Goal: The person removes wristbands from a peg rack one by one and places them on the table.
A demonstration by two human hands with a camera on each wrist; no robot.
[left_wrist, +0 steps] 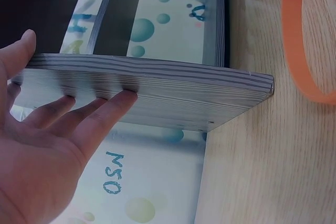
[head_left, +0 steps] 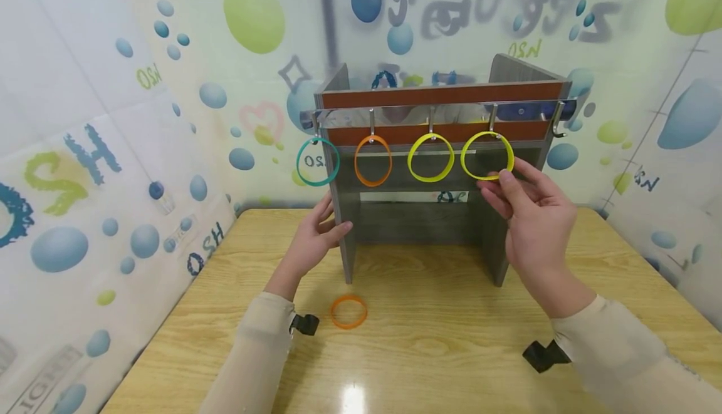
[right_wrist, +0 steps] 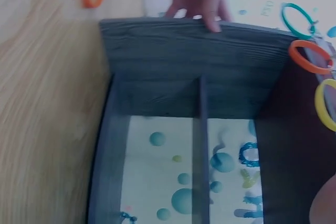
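Observation:
Near the right end of a hook rail (head_left: 465, 114), my right hand (head_left: 536, 213) pinches the lower edge of a yellow wristband (head_left: 511, 152), whose top meets the fourth hook. Only a bit of that hand (right_wrist: 324, 205) shows in the right wrist view. My left hand (head_left: 313, 238) holds the side panel (left_wrist: 157, 72) of a grey wooden shelf, thumb at the inner side and fingers along the outer face. Another yellow wristband (head_left: 431, 179), an orange wristband (head_left: 372, 184) and a teal wristband (head_left: 316, 183) hang from the other hooks to the left.
A second orange wristband (head_left: 348, 326) lies on the wooden table (head_left: 440, 339) in front of the shelf's left side. The rightmost hook (head_left: 558, 119) carries nothing. Behind the shelf, a printed curtain (head_left: 254, 107) with dots and letters surrounds the table.

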